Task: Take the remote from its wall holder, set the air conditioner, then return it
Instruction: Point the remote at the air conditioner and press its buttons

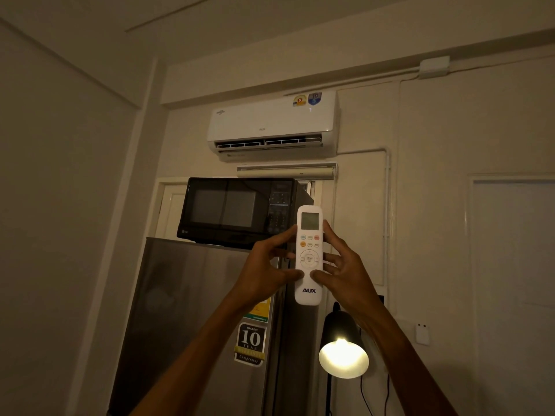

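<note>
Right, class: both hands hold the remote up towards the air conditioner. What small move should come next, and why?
Probably a thumb sliding up to press a button: the remote is held upright by the left hand and right hand, below the air conditioner, with both thumbs beneath the round pad.

Views: one only, worn on my head; no second view shares the scene.
Facing: forward and tilted upward, toward the white wall-mounted air conditioner point(273, 124).
Nearness: my forearms rise from the bottom edge; the black glass-fronted microwave point(240, 211) sits mid-frame, beyond them.
Lens: wide-angle, wall lines bowed at the edges.
</note>
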{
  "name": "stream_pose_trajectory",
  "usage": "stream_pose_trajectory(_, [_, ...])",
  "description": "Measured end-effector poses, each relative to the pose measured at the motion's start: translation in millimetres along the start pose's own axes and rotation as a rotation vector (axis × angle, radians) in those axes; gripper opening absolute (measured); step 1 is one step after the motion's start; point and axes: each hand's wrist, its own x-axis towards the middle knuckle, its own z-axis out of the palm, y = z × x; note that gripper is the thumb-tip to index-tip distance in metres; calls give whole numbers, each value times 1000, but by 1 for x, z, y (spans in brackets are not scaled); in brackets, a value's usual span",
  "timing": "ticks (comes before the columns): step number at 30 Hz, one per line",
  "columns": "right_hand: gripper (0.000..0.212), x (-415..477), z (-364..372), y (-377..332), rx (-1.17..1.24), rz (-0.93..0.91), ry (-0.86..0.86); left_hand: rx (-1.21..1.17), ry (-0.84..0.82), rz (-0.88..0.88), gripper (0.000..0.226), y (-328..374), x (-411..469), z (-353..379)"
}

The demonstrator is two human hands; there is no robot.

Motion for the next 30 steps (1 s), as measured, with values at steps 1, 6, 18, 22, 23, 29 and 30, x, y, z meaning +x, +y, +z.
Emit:
stream_pose_trajectory(1, [85, 0, 0, 0, -9, -1, 4, -1, 2, -2, 81, 0, 0, 0])
stream_pose_trajectory(6, [83, -1, 4, 2, -42, 5, 13, -3, 6, 0, 81, -3, -3, -1])
stream_pose_trajectory(18, [82, -3, 11, -3, -49, 4, 15, -29, -5, 2, 81, -3, -7, -6])
stream_pose_trajectory(22, [81, -4, 12, -5, -61, 5, 9, -59, -6, -1, 78, -2, -9, -7])
stream_pose_trajectory(23, [80, -4, 13, -5, -61, 5, 6, -62, -7, -4, 77, -2, -10, -8])
stream_pose_trajectory(29, [78, -6, 15, -6, -67, 10, -1, -78, -12, -32, 78, -5, -11, -8])
stream_pose_trajectory(30, [78, -6, 15, -6, -64, 11, -5, -81, -13, -34, 78, -5, -11, -8])
